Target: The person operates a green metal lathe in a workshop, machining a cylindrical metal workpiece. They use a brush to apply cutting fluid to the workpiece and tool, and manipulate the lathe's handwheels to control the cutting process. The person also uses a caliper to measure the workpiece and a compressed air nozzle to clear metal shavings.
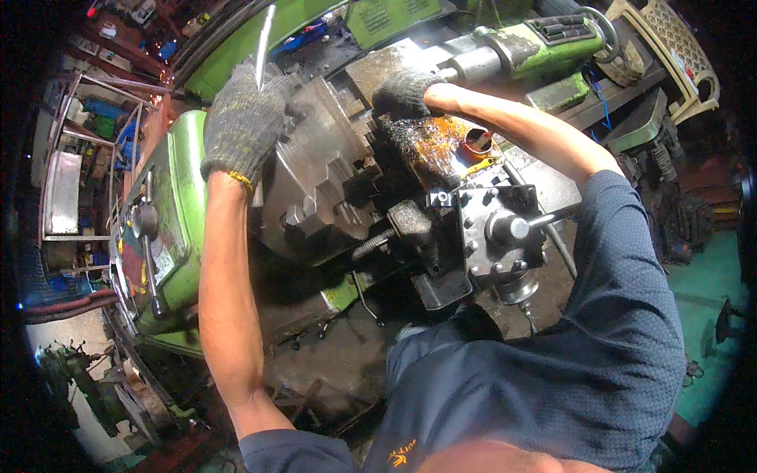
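Note:
My left hand (pixel 244 122), in a grey knit glove, is closed round a shiny metal rod (pixel 265 47) at the left side of the lathe chuck (pixel 303 177). The rod sticks up above the fist, and a short length shows below it. Past the chuck jaws, my right hand (pixel 404 91) in a darker glove is curled beside the tailstock quill (pixel 477 67). Its fingertips are hidden, so what they grip does not show. Below that hand lies a wet, oily brown surface (pixel 445 142) with metal chips.
A square tool post (pixel 501 236) with a lever stands nearest my body. A small container of dark liquid (pixel 478 142) sits by a yellow piece (pixel 481 166). The green headstock (pixel 185 173) with its levers is at left, the tailstock (pixel 536 51) at upper right.

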Demonstrator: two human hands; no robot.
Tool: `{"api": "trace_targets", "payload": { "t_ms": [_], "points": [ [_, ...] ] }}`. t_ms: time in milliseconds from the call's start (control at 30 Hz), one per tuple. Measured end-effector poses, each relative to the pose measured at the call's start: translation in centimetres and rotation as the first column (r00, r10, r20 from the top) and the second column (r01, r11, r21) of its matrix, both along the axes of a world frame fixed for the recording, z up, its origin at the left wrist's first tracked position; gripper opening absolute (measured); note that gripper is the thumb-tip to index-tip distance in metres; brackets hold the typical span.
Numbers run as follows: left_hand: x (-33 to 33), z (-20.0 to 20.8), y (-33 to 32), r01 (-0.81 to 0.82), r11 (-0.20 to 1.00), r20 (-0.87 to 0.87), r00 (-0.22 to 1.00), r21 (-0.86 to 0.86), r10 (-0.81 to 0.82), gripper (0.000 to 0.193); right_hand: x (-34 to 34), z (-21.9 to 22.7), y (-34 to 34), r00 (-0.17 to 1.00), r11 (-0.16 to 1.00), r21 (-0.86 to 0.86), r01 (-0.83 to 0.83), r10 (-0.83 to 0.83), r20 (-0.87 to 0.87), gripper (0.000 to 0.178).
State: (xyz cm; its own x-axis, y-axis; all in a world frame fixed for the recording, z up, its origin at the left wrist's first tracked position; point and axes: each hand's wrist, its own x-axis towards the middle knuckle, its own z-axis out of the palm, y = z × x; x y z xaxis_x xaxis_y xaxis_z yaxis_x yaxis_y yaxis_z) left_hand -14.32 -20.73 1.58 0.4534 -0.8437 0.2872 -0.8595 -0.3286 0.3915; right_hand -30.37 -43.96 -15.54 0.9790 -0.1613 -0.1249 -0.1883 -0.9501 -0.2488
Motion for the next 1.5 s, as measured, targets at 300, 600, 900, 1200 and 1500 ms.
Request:
{"api": "trace_targets", "payload": {
  "t_ms": [300,600,900,1200,1500],
  "points": [
    [-2.0,1.1,0.1,0.055,0.998,-0.124,0.991,-0.04,-0.059,0.026,0.8,-2.6,-1.2,0.984,0.997,-0.042,-0.065,0.071,0.162,0.038],
    [-3.0,2.3,0.4,0.05,0.999,-0.076,0.996,-0.011,-0.051,0.035,0.6,-1.5,-1.0,0.997,0.999,-0.032,-0.01,0.012,0.076,0.04],
    [0.9,5.0,-4.9,0.387,0.881,0.54,0.696,0.273,-0.473,0.046,-0.7,-1.3,-0.4,0.997,0.999,0.014,0.05,-0.051,0.061,0.045],
    [-0.8,5.2,-10.2,0.425,0.86,0.279,0.822,0.282,-0.497,0.039,-0.5,-1.0,-0.1,0.999,0.996,0.087,0.02,-0.023,0.036,0.049],
    [-6.9,5.2,2.0,0.539,0.822,0.341,0.749,0.184,-0.568,0.036,1.1,-5.5,-2.1,0.96,0.989,0.076,-0.124,0.1,0.261,0.029]
  ]
}}
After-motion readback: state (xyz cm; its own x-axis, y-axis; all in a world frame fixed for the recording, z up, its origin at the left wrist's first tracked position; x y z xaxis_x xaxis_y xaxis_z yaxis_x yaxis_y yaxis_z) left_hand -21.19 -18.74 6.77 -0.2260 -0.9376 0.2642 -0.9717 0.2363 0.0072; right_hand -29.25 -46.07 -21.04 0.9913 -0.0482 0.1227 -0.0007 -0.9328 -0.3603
